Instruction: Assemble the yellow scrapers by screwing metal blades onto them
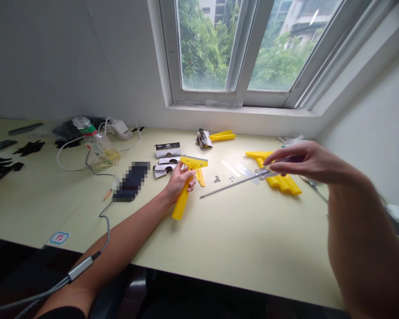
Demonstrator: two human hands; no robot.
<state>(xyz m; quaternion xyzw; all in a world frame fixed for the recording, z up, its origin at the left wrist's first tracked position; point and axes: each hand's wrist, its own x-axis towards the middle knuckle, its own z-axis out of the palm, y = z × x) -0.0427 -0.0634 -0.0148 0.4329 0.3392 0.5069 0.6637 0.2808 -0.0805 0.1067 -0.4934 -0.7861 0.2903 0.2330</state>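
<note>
My left hand (181,180) is closed around a yellow scraper (183,201), its wide head with a blade edge pointing away from me and its handle slanting down toward me. Behind that hand, a second yellow piece (201,178) partly shows. My right hand (299,161) grips a screwdriver (234,185) by its clear and dark handle, the long shaft aimed left and slightly down. Two small heaps of screws (217,178) lie between the hands. Several yellow scraper handles (283,184) rest side by side beneath the right hand. Clear strips (242,170) lie near the screwdriver shaft.
Black-and-white card boxes (167,149) stand beyond my left hand. A packaged yellow scraper (222,135) lies by the wall. To the left are a blurred-out dark phone-like object (133,181), a plastic bottle (103,148), white cables and black scraps (29,148). A cable (106,226) crosses my left forearm.
</note>
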